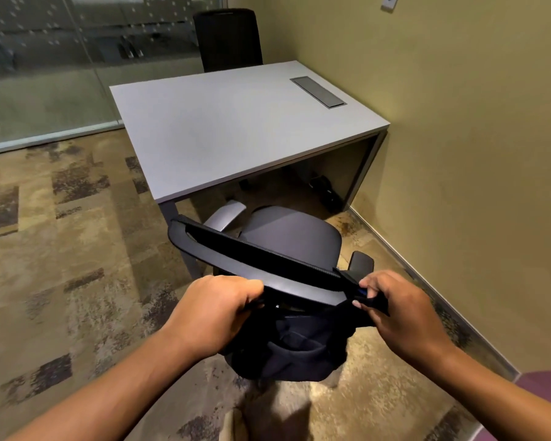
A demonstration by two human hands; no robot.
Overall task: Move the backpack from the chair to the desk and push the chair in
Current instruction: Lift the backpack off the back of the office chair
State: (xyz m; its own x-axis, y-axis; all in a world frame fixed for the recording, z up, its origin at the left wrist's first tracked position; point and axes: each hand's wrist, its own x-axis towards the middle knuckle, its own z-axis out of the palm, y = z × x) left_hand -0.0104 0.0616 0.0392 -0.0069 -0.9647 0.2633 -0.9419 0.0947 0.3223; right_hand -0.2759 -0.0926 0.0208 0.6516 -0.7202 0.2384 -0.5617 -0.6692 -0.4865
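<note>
Fingertips (368,286) perhaps hidden behind backpack (287,351) strap

Both hands are on the dark fabric backpack (287,348), which hangs behind the curved top rail of the grey swivel office chair (287,237). The left hand (213,313) is fisted around the bag's top edge; the right hand (401,310) pinches a black strap (374,305) between thumb and fingers. The chair stands just short of the pale grey rectangular desk (236,128), its seat partly under the edge. A second black chair (228,39) sits at the far side.
</note>
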